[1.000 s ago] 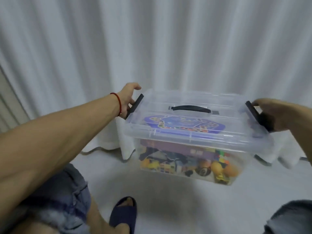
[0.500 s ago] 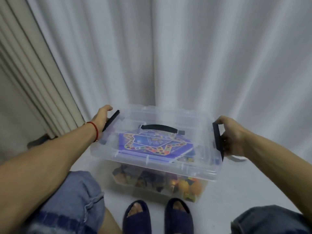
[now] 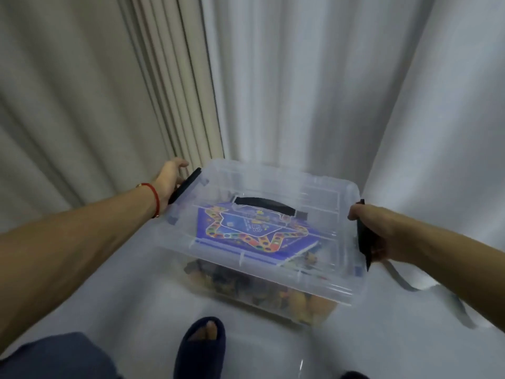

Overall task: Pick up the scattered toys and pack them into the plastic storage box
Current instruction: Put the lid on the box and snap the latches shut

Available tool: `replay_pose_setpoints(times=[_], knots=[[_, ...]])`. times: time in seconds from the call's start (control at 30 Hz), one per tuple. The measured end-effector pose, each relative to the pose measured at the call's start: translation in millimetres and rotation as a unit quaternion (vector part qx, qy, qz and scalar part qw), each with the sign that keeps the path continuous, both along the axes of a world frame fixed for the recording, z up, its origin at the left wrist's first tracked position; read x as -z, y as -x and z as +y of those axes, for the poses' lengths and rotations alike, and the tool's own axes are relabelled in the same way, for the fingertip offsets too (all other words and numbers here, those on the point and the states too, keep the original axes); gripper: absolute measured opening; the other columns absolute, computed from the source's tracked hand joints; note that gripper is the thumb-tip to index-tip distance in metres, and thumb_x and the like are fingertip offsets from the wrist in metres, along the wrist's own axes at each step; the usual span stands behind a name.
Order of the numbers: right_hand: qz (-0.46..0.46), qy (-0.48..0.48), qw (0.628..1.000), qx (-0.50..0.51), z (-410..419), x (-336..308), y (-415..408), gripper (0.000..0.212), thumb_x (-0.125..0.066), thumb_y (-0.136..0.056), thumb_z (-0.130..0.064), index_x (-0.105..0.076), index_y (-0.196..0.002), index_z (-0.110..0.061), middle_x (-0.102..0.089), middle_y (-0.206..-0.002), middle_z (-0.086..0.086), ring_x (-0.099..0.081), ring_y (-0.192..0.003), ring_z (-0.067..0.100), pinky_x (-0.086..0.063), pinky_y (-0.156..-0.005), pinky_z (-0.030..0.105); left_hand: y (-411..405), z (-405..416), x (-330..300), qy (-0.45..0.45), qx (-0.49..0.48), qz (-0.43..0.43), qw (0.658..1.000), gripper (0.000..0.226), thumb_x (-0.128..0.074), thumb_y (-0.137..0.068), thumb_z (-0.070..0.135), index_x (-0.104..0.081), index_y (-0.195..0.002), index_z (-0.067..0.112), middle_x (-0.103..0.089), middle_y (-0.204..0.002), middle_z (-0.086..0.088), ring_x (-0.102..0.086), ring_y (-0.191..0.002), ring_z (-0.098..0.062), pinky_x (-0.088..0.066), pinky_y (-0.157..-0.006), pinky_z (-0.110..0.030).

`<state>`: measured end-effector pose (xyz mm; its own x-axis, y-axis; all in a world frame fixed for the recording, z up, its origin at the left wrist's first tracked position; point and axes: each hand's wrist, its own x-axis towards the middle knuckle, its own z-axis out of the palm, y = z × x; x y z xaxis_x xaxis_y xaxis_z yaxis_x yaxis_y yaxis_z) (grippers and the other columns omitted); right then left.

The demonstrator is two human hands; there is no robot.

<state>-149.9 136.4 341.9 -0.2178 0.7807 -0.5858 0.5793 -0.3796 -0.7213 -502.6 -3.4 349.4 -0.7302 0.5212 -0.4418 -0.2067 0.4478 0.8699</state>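
While curtains (image 3: 300,77) hang behind, slipper (image 3: 200,348) fronts box (image 3: 267,280).

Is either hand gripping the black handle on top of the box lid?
No: the left hand and right hand grip the side latches, and the black top handle is untouched.

Beige pleated curtain (image 3: 153,86) beside white sheer drapes (image 3: 314,86), pale glossy floor (image 3: 131,291).

The plastic storage box (image 3: 262,242) has swung leftward toward the beige curtain (image 3: 109,105), now tilted.
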Motion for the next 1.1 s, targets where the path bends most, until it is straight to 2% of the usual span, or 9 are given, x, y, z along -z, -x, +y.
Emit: replay_pose_setpoints(times=[0.13,0.27,0.37,0.43,0.53,0.67,0.83,0.93,1.1], knots=[[-0.01,0.024,1.0,-0.017,6,38,59,0.022,-0.052,-0.096,-0.012,-0.053,-0.113,0.002,-0.064,-0.104,0.025,-0.064,-0.091,0.042,-0.056,-0.069,0.047,56,5,24,-0.004,-0.019,0.009,1.0,0.047,-0.046,-0.092,0.045,-0.063,-0.067,0.009,-0.06,-0.042,-0.004,-0.05,-0.056,-0.025,-0.038,-0.058,-0.03],[-0.019,0.009,0.999,-0.03,14,79,125,0.011,-0.052,-0.1,-0.007,-0.053,-0.107,0.001,-0.065,-0.098,0.024,-0.067,-0.086,0.039,-0.058,-0.064,0.046,130,13,72,0.078,-0.005,0.123,0.989,0.021,-0.062,-0.08,0.016,-0.071,-0.094,0.003,-0.067,-0.078,-0.016,-0.056,-0.06,-0.027,-0.044,-0.054,-0.028],[-0.02,0.024,0.998,-0.045,14,112,168,0.015,-0.055,-0.099,-0.01,-0.055,-0.106,0.003,-0.066,-0.096,0.023,-0.068,-0.082,0.036,-0.057,-0.057,0.041,179,10,119,0.147,0.057,0.201,0.967,0.053,-0.059,-0.074,0.0,-0.066,-0.124,0.016,-0.069,-0.105,-0.014,-0.065,-0.085,-0.03,-0.053,-0.068,-0.029],[0.008,0.046,0.998,-0.04,14,128,190,0.021,-0.057,-0.099,-0.015,-0.057,-0.107,0.005,-0.067,-0.097,0.023,-0.069,-0.084,0.036,-0.057,-0.06,0.041,211,12,148,0.163,0.068,0.24,0.954,0.066,-0.056,-0.067,0.009,-0.062,-0.131,0.021,-0.067,-0.118,-0.011,-0.063,-0.105,-0.032,-0.054,-0.086,-0.035],[0.074,0.062,0.995,0.0,10,147,224,0.026,-0.051,-0.102,-0.024,-0.056,-0.107,0.001,-0.066,-0.096,0.018,-0.064,-0.085,0.033,-0.053,-0.066,0.042,253,31,167,0.16,0.092,0.28,0.942,0.061,-0.061,-0.074,0.007,-0.06,-0.132,0.026,-0.067,-0.115,-0.006,-0.062,-0.106,-0.028,-0.05,-0.089,-0.033],[0.094,-0.045,0.988,0.115,-9,185,284,0.039,-0.035,-0.103,-0.04,-0.043,-0.127,-0.01,-0.06,-0.106,0.015,-0.059,-0.09,0.033,-0.052,-0.08,0.047,287,82,174,0.234,0.045,0.37,0.898,0.051,-0.05,-0.087,0.027,-0.051,-0.137,0.039,-0.06,-0.131,-0.008,-0.055,-0.119,-0.032,-0.039,-0.108,-0.046],[0.103,-0.14,0.957,0.233,-12,200,348,0.048,-0.034,-0.103,-0.045,-0.049,-0.131,-0.01,-0.062,-0.12,0.014,-0.059,-0.108,0.036,-0.049,-0.095,0.049,265,112,173,0.318,0.163,0.401,0.843,0.059,-0.035,-0.096,0.048,-0.018,-0.152,0.041,-0.008,-0.164,0.001,-0.006,-0.149,-0.03,-0.003,-0.111,-0.069],[0.119,-0.16,0.949,0.242,-3,204,378,0.047,-0.033,-0.104,-0.042,-0.049,-0.131,-0.007,-0.061,-0.122,0.015,-0.059,-0.11,0.036,-0.049,-0.093,0.041,202,80,201,0.31,0.176,0.517,0.778,0.066,-0.032,-0.092,0.063,-0.009,-0.152,0.047,-0.004,-0.164,-0.002,-0.005,-0.149,-0.036,0.001,-0.109,-0.07],[0.114,-0.18,0.951,0.226,15,205,414,0.046,-0.032,-0.106,-0.036,-0.049,-0.132,-0.002,-0.058,-0.127,0.019,-0.056,-0.115,0.038,-0.043,-0.091,0.036,234,96,200,0.312,0.179,0.487,0.796,0.066,-0.027,-0.09,0.066,-0.004,-0.15,0.052,-0.005,-0.165,0.001,-0.004,-0.149,-0.035,0.004,-0.111,-0.07]])
